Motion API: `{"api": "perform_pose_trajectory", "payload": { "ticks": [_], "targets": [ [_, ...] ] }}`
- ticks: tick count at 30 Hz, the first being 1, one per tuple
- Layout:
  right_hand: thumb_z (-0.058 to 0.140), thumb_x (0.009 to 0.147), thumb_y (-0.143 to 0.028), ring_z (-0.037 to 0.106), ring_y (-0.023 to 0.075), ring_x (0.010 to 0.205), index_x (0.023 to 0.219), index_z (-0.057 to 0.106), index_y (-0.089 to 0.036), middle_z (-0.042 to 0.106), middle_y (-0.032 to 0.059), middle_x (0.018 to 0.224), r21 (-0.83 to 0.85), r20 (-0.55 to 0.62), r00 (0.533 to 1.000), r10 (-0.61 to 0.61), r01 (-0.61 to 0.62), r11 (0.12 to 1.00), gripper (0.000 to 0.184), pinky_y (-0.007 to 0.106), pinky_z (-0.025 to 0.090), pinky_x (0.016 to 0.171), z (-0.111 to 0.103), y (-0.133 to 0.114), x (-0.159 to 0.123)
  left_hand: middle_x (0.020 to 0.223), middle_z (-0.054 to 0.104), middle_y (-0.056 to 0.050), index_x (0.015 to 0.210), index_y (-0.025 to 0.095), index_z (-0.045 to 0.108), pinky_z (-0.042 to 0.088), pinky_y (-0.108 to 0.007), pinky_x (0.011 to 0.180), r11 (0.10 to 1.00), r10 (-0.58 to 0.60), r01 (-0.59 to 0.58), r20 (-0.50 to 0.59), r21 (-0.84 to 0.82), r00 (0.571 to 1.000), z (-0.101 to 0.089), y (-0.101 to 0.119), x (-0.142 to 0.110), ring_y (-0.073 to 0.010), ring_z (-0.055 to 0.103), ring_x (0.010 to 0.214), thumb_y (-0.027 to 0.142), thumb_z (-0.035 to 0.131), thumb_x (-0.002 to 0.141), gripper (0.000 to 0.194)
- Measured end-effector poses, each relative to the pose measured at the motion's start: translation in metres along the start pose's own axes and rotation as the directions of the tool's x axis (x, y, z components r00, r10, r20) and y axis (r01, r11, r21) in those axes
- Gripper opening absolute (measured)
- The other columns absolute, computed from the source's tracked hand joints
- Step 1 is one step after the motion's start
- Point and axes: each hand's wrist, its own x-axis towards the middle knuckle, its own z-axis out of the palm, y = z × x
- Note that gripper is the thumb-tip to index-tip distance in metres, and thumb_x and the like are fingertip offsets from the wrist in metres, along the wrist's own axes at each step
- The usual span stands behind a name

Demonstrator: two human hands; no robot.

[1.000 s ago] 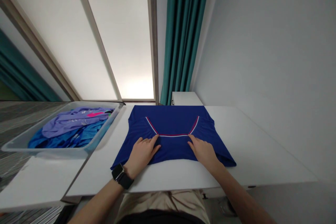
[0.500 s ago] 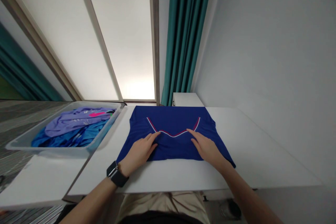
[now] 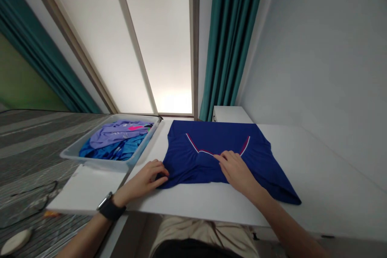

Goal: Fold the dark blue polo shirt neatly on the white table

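A dark blue shirt (image 3: pixel 193 171) with red-and-white trim lies spread on the white table in front of me. My left hand (image 3: pixel 151 175), a black watch on its wrist, is at the shirt's near left corner. Its fingers are curled, and thumb and fingertips come together at the cloth's edge. My right hand (image 3: pixel 236 169) rests on the middle of the shirt with fingers stretched out, covering part of the trim. Slight wrinkles show in the cloth between the hands. The shirt's near right corner reaches out beyond my right forearm.
On the left, a translucent plastic bin (image 3: pixel 128 164) holds purple and blue clothes (image 3: pixel 115 139). The white table (image 3: pixel 193 201) meets a grey wall (image 3: pixel 326 68) on the right. A white cabinet (image 3: pixel 232 115) and a green curtain (image 3: pixel 236 44) stand behind it.
My left hand has moved left from the trim to the shirt's near left corner. My right hand stays on the trim, lying further across it. The view has turned left.
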Motion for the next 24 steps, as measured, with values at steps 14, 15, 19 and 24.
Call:
{"api": "perform_pose_trajectory", "payload": {
  "ticks": [14,15,19,24],
  "targets": [
    [0.050,0.095,-0.017,0.057,0.0193,0.091,0.092,0.059,-0.017,0.063,0.0067,0.094,0.326,0.159,0.929,-0.333,0.269,0.906,0.010,0.033,0.044,0.084,0.027,-0.061,0.066,0.116,0.061,-0.005,0.115,0.024,0.058,0.040,-0.037,0.101,0.999,-0.024,0.022,-0.034,-0.048,0.999,0.010,-0.014,-0.035,-0.0208,0.052,0.112,0.006,0.053,0.080,0.040],
    [0.048,0.095,-0.016,0.057,0.0189,0.090,0.092,0.059,-0.016,0.063,0.0067,0.093,0.350,0.153,0.935,-0.320,0.252,0.902,0.011,0.032,0.044,0.083,0.029,-0.060,0.068,0.117,0.060,-0.005,0.117,0.024,0.057,0.040,-0.037,0.101,0.997,-0.032,0.029,-0.042,-0.066,0.999,0.011,-0.015,-0.035,-0.0207,0.052,0.113,0.004,0.051,0.078,0.044],
    [0.049,0.095,-0.016,0.056,0.0191,0.089,0.089,0.058,-0.017,0.065,0.0060,0.090,0.391,0.128,0.948,-0.293,0.223,0.893,0.011,0.032,0.044,0.083,0.033,-0.060,0.069,0.112,0.062,-0.006,0.117,0.023,0.058,0.043,-0.036,0.097,0.982,-0.132,0.119,-0.085,-0.149,0.988,0.014,-0.017,-0.032,-0.0205,0.055,0.106,0.013,0.054,0.082,0.036],
    [0.051,0.094,-0.014,0.058,0.0190,0.093,0.100,0.060,-0.018,0.067,0.0055,0.097,0.333,0.108,0.957,-0.269,0.220,0.917,0.011,0.033,0.043,0.085,0.036,-0.059,0.068,0.085,0.065,-0.002,0.115,0.019,0.056,0.047,-0.029,0.069,0.904,-0.371,0.314,-0.164,-0.289,0.914,0.017,-0.017,-0.013,-0.0170,0.059,0.076,0.035,0.048,0.092,0.029]
  ]
}}
